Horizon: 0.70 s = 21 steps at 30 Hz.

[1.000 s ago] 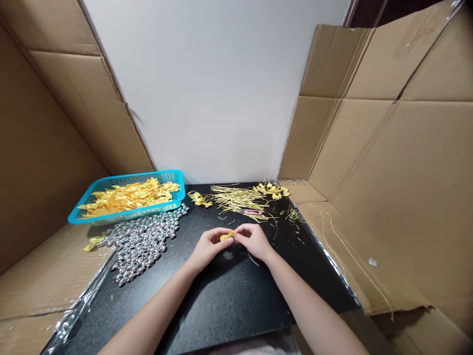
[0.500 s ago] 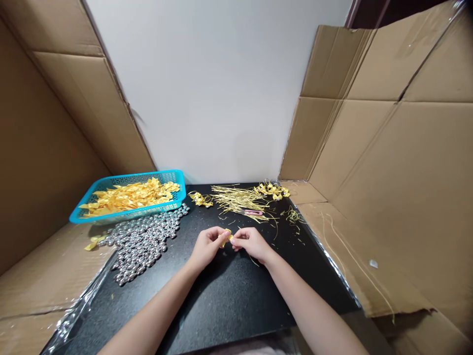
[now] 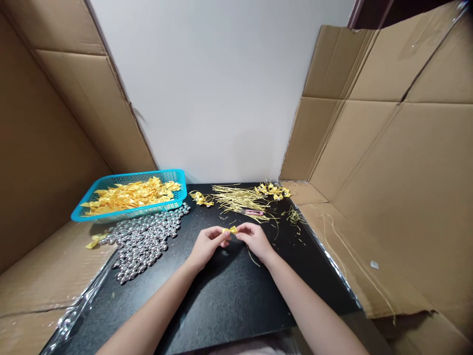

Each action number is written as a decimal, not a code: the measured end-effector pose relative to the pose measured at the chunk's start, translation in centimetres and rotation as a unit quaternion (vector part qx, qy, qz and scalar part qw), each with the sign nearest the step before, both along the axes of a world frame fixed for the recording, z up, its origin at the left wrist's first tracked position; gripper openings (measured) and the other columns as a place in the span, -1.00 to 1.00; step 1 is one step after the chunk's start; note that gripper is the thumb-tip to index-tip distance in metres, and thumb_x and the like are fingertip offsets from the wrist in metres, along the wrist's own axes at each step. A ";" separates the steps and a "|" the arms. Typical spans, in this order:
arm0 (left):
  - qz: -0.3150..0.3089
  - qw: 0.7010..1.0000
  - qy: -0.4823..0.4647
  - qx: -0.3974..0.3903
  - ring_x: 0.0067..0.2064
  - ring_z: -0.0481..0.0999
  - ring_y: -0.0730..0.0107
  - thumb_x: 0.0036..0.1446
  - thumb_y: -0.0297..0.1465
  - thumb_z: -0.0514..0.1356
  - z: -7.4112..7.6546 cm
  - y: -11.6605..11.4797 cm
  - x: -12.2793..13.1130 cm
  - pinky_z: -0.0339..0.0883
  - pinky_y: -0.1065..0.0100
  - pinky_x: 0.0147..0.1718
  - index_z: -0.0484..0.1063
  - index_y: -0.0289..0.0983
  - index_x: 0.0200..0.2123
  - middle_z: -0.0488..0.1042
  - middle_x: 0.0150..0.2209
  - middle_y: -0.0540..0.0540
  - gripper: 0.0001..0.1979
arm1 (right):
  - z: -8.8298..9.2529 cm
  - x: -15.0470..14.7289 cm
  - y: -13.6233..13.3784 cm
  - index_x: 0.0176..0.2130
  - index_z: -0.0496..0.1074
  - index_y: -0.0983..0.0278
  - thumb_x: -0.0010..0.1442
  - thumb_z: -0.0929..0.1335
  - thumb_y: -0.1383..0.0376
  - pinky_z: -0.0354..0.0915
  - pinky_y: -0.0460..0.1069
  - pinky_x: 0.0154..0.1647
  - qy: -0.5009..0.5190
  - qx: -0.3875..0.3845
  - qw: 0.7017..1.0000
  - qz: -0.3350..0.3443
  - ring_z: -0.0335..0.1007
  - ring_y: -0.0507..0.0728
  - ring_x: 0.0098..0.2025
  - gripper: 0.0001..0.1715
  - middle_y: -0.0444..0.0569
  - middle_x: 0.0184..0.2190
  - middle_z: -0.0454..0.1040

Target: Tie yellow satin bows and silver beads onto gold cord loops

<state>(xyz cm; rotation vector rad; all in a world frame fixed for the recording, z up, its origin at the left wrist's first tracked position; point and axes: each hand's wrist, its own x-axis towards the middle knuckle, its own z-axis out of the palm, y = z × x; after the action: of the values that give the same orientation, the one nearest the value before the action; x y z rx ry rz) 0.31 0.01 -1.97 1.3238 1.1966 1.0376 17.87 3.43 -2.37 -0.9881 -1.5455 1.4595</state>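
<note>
A small yellow ribbon bow [image 3: 231,230] is pinched between both hands above the middle of the black table. My left hand [image 3: 210,244] grips the bow's left end between thumb and fingers. On its other end, my right hand [image 3: 253,239] closes with thumb and forefinger. A thin gold tie [image 3: 253,257] hangs under my right hand. Just beyond the hands lie a pile of gold ties [image 3: 240,198] and a pink-handled cutter [image 3: 252,212]. Yellow bows with silver beads lie in two clusters, one at the left [image 3: 201,198] and one at the right [image 3: 272,190].
A blue basket [image 3: 76,215] of yellow ribbon bows stands at the back left. Many silver beads [image 3: 142,244] spread in front of it. Tangled gold scraps [image 3: 294,215] lie at the right edge. Cardboard walls [image 3: 406,162] flank the black table [image 3: 221,310].
The bow has been turned and raised slightly, and now lies stretched level between my fingertips. My right hand has shifted its hold a little upward.
</note>
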 end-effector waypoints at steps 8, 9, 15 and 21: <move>0.002 1.000 0.007 -0.002 -0.10 0.52 0.21 0.25 -0.32 0.18 -0.2 0.0 0.1 0.46 0.10 -0.16 0.39 -0.31 0.01 0.46 -0.02 -0.16 -0.70 | -0.1 -0.3 -0.4 -0.30 0.50 0.34 0.18 0.40 0.19 0.40 0.05 -0.20 0.001 0.051 0.998 -0.029 0.47 0.11 -0.30 -0.77 -0.05 -0.34 0.53; 0.004 1.000 0.004 -0.002 -0.10 0.52 0.21 0.25 -0.32 0.18 -0.3 0.0 0.1 0.46 0.10 -0.16 0.38 -0.30 0.01 0.46 -0.02 -0.16 -0.70 | -0.3 -0.5 -0.4 -0.22 0.48 0.35 0.23 0.37 0.19 0.41 0.06 -0.18 -0.002 0.049 0.999 -0.023 0.47 0.11 -0.26 -0.76 -0.03 -0.26 0.52; 0.023 0.999 -0.026 -0.014 -0.08 0.51 0.19 0.25 -0.32 0.18 -0.5 0.0 0.4 0.45 0.08 -0.14 0.37 -0.30 0.03 0.44 0.01 -0.17 -0.69 | -1.1 -1.6 -0.8 -0.25 0.44 0.34 0.27 0.32 0.11 0.41 0.00 -0.28 0.022 0.054 0.998 -0.011 0.45 0.06 -0.35 -0.68 -0.07 -0.32 0.50; 0.020 0.996 -0.079 -0.043 -0.07 0.51 0.18 0.25 -0.32 0.17 -0.8 0.1 0.7 0.45 0.08 -0.14 0.36 -0.30 0.04 0.44 0.02 -0.18 -0.68 | 0.0 -2.3 -1.8 -0.41 0.39 0.26 0.12 0.36 -0.04 0.34 -0.06 -0.39 0.071 0.061 0.996 -0.009 0.40 0.04 -0.45 -0.59 -0.12 -0.49 0.47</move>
<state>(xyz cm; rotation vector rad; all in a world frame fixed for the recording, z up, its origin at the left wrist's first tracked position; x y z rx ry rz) 1.05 0.09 -2.76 1.1342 1.1400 1.0854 15.62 1.65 -2.41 -0.8077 -1.5001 1.3738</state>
